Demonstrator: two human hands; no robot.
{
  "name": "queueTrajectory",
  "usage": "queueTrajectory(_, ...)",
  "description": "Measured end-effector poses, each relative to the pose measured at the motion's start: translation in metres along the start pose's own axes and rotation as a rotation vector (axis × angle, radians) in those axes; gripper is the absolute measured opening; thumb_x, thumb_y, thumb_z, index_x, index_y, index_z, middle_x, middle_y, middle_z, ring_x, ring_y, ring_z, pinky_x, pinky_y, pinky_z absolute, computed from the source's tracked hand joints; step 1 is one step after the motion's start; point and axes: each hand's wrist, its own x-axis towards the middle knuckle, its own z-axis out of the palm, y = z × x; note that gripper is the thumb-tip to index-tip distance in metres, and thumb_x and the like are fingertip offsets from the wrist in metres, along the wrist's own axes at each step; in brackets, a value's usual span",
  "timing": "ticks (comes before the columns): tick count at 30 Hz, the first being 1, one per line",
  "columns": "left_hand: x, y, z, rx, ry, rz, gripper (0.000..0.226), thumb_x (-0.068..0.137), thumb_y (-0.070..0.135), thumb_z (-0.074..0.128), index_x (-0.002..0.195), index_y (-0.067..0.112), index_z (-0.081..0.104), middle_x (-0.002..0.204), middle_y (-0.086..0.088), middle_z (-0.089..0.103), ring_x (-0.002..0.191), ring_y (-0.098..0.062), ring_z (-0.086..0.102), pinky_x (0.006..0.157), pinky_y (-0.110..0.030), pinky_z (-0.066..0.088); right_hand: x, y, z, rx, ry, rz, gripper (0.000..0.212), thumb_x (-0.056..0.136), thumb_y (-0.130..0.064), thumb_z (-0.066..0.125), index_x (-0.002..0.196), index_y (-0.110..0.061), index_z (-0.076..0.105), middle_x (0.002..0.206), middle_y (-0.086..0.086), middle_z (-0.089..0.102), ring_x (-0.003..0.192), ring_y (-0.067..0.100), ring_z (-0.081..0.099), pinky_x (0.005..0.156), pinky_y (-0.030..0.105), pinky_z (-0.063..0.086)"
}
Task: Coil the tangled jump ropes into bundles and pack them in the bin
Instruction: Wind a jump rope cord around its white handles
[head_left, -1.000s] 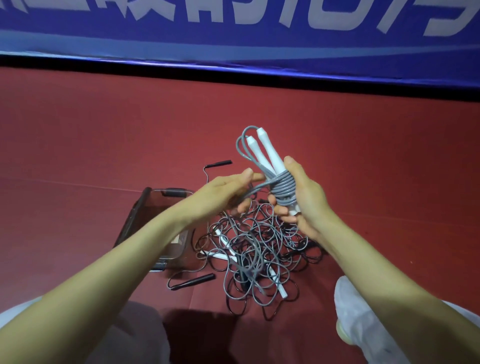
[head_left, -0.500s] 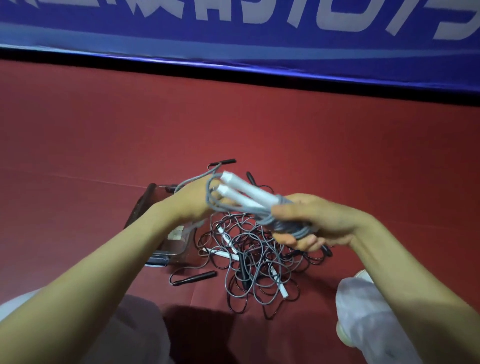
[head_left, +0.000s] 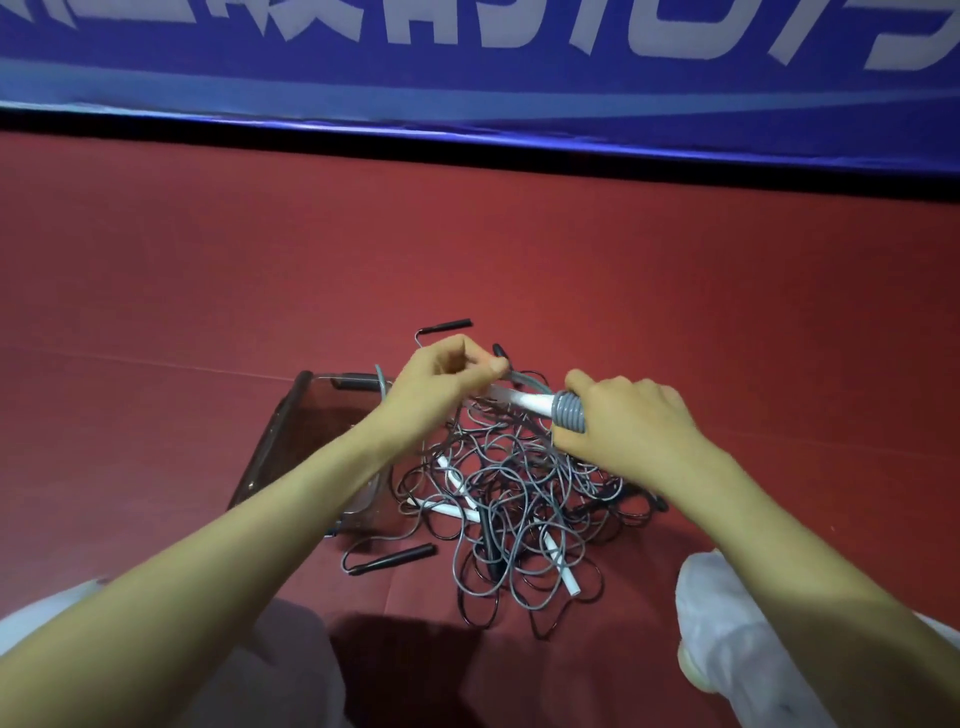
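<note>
Bundle: grey rope wound round white handles, held above the tangled ropes.
Right hand: curled round the wraps so they cannot unwind.
Left hand: pinches the loose end, probably for tucking.
Bin: just left of the tangled ropes, within reach.

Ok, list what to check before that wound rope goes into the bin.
1. Right hand grips the grey cord bundle wound on white plastic handles: ok.
2. Left hand pinches at the bundle's handle end with its fingers: ok.
3. Cord tail tucked in: cannot tell.
4. Bundle free of the tangled pile of grey and black ropes below it: cannot tell.
5. Dark see-through plastic bin open-topped, beside the pile: ok.
6. Room inside the bin: cannot tell, the left forearm covers part of it.
</note>
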Motion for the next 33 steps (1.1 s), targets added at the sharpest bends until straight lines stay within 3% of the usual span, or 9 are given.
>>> queueTrajectory(3, -0.017, 0.000, 0.023, 0.305, 0.015, 0.273, 0.010, 0.086, 0.013, 0.071, 0.082, 0.010, 0.063, 0.074, 0.000, 0.067, 0.064, 0.001, 0.055, 0.065, -0.010, 0.040, 0.008, -0.003, 0.009, -0.020, 0.096, 0.060, 0.043, 0.094, -0.048, 0.048, 0.122, -0.017, 0.040, 0.110, 0.010, 0.064, 0.100, 0.036, 0.063, 0.069, 0.035, 0.036)
queueTrajectory(7, -0.020, -0.007, 0.038, -0.175, 0.024, -0.023, 0.013, 0.094, 0.015, 0.061, 0.091, 0.012, 0.049, 0.067, 0.004, 0.060, 0.052, -0.014, 0.045, 0.053, -0.028, 0.036, 0.009, 0.002, 0.010, 0.063, 0.320, 0.089, 0.058, 0.094, -0.049, 0.047, 0.143, -0.026, 0.028, 0.111, 0.007, 0.060, 0.098, 0.039, 0.063, 0.075, 0.039, 0.044)
queueTrajectory(10, -0.018, -0.004, 0.038, -0.423, -0.134, -0.189, 0.006, 0.094, 0.013, 0.056, 0.100, 0.015, 0.058, 0.066, 0.004, 0.060, 0.051, -0.010, 0.046, 0.056, -0.028, 0.033, 0.006, 0.003, 0.009, 0.157, 0.390, 0.039, 0.065, 0.095, -0.046, 0.047, 0.151, -0.041, 0.015, 0.107, 0.005, 0.057, 0.090, 0.039, 0.063, 0.075, 0.039, 0.046)
queueTrajectory(13, -0.015, -0.005, 0.035, -0.442, -0.135, -0.238, 0.009, 0.090, 0.014, 0.061, 0.090, 0.016, 0.069, 0.068, 0.003, 0.056, 0.058, -0.008, 0.048, 0.059, -0.022, 0.037, 0.007, 0.001, 0.013, 0.204, 0.553, 0.002, 0.056, 0.089, -0.038, 0.060, 0.142, -0.034, 0.043, 0.097, 0.006, 0.060, 0.074, 0.040, 0.064, 0.063, 0.038, 0.046)
queueTrajectory(17, -0.010, -0.007, 0.025, -0.109, -0.021, -0.176, 0.007, 0.092, 0.016, 0.062, 0.091, 0.011, 0.067, 0.070, 0.005, 0.059, 0.061, -0.007, 0.052, 0.060, -0.021, 0.038, 0.010, -0.002, 0.021, 0.112, 0.673, -0.046, 0.045, 0.072, -0.026, 0.077, 0.114, -0.017, 0.064, 0.079, 0.008, 0.055, 0.045, 0.034, 0.058, 0.048, 0.027, 0.031)
queueTrajectory(20, -0.013, -0.007, 0.025, 0.535, -0.141, -0.021, 0.038, 0.095, 0.018, 0.058, 0.131, 0.012, 0.051, 0.126, -0.007, 0.056, 0.114, -0.019, 0.053, 0.085, -0.021, 0.035, 0.012, -0.003, 0.025, 0.008, 0.609, -0.042, 0.047, 0.066, -0.030, 0.082, 0.109, -0.016, 0.065, 0.078, 0.007, 0.053, 0.044, 0.029, 0.056, 0.048, 0.023, 0.022)
queueTrajectory(22, -0.016, 0.000, 0.025, 0.548, -0.215, -0.064, 0.068, 0.091, 0.021, 0.064, 0.148, 0.013, 0.029, 0.147, -0.003, 0.035, 0.133, -0.014, 0.037, 0.097, -0.013, 0.024, 0.014, -0.001, 0.028, -0.026, 0.565, -0.053, 0.051, 0.064, -0.031, 0.084, 0.109, -0.015, 0.065, 0.081, 0.009, 0.054, 0.046, 0.029, 0.058, 0.046, 0.022, 0.022)
queueTrajectory(27, -0.007, 0.008, 0.006, 0.225, -0.232, -0.112, 0.030, 0.090, 0.036, 0.065, 0.103, 0.009, 0.068, 0.104, 0.004, 0.071, 0.094, -0.011, 0.066, 0.097, -0.030, 0.046, 0.013, -0.002, 0.030, 0.009, 0.575, -0.125, 0.054, 0.061, -0.032, 0.085, 0.109, -0.015, 0.066, 0.082, 0.007, 0.056, 0.051, 0.027, 0.059, 0.044, 0.021, 0.024)
queueTrajectory(33, -0.015, -0.006, 0.022, -0.095, -0.190, -0.044, 0.015, 0.094, 0.006, 0.058, 0.100, -0.008, 0.057, 0.092, -0.012, 0.067, 0.088, -0.016, 0.064, 0.086, -0.023, 0.050, 0.012, -0.006, 0.028, 0.041, 0.621, -0.138, 0.053, 0.063, -0.035, 0.084, 0.108, -0.015, 0.065, 0.081, 0.006, 0.053, 0.052, 0.027, 0.059, 0.043, 0.021, 0.025)
